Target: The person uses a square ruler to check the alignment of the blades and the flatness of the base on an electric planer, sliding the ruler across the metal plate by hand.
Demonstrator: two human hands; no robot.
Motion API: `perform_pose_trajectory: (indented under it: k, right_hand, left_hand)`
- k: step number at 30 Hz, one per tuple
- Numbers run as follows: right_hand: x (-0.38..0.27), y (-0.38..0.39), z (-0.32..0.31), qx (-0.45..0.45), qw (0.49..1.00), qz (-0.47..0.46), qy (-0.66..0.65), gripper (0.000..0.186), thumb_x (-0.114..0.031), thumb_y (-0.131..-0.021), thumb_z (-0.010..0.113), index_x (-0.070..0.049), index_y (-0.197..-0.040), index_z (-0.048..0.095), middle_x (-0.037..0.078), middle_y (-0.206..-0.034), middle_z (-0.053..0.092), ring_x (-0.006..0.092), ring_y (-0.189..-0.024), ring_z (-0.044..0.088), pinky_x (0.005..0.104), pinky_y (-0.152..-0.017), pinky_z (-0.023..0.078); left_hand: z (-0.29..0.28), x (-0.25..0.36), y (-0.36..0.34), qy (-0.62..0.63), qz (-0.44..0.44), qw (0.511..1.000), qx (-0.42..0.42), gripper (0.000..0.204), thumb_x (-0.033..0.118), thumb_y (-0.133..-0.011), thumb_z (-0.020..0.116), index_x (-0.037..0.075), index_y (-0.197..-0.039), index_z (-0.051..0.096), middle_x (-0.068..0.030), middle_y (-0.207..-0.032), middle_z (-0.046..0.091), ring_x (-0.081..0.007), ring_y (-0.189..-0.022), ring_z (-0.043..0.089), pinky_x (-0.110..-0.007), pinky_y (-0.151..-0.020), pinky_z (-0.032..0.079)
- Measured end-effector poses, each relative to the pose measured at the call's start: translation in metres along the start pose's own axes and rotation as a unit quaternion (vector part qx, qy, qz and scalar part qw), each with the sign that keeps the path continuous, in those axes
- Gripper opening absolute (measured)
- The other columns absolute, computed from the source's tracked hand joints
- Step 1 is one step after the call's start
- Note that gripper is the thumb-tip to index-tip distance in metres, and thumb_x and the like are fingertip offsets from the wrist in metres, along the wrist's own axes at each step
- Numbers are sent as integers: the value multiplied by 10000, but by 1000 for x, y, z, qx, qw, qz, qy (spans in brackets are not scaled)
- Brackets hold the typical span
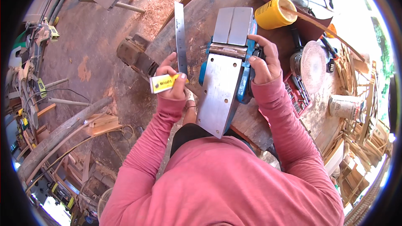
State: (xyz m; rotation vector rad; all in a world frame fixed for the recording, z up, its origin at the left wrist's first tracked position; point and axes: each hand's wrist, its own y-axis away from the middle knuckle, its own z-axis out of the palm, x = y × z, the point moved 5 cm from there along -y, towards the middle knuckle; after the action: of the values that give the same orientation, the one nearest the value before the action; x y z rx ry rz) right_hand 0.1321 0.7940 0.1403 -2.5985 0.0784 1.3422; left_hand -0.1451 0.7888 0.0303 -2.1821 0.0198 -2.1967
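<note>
- Left hand [173, 93]: gripping a steel square [180, 44] by its handle.
- Right hand [268, 63]: gripping the planer [218, 86] at its side.
- Planer sole faces up.

floor [98, 29]: brown, stained | shavings [162, 10]: strewn, far side | daylight [356, 4]: bright, right

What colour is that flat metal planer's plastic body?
The plastic body is teal-blue, clearest in the head view.

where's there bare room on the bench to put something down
Bare bench shows between the square and the planer, and between the red tool case and the pale tub; a smaller patch separates the planer's near end from the right sleeve. It's crowded past the right hand: yellow tub, round disc.
</note>
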Motion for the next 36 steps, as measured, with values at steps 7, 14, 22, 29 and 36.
perform_pose_trajectory:
  k: [7,14,22,29,36]
  right_hand:
    - [25,3,2,36,997,-58,31,484,-107,-839,630,-60,-1315,700,185,-1168,649,352,-1094,598,412,-1026,475]
    - [9,0,18,51,996,-59,43,472,-72,-847,620,-41,-1311,697,175,-1214,680,326,-1119,609,385,-1035,489]
    - [13,15,5,105,994,-7,36,470,-153,-885,656,-45,-1341,692,210,-1234,691,364,-1161,641,412,-1056,501]
    - [17,21,4,116,992,-7,47,450,-248,-933,647,-50,-1335,682,231,-1237,680,425,-1191,639,477,-1069,503]
    - [8,26,3,125,989,-12,71,383,-250,-1005,663,-29,-1318,660,248,-1226,669,444,-1135,659,495,-1017,530]
  left_hand:
    - [-15,-32,-44,27,-78,994,-69,237,12,-944,688,61,-1125,543,-177,-1379,686,-144,-950,669,-292,-837,555]
    - [-58,-127,-75,-52,-395,917,0,492,324,-914,860,27,-1261,678,-153,-1079,797,-266,-840,785,-348,-774,634]
    - [-49,-87,-51,-84,-562,804,-175,659,635,-1032,597,6,-1194,707,-229,-1087,803,-382,-867,799,-498,-758,658]
    - [-35,-51,-65,-261,-508,751,-330,653,642,-1071,532,14,-1052,712,-208,-944,796,-328,-730,768,-404,-660,608]
    - [80,-11,-94,18,-213,929,-303,536,421,-1055,658,42,-1430,605,-120,-1241,728,-193,-1064,711,-354,-941,560]
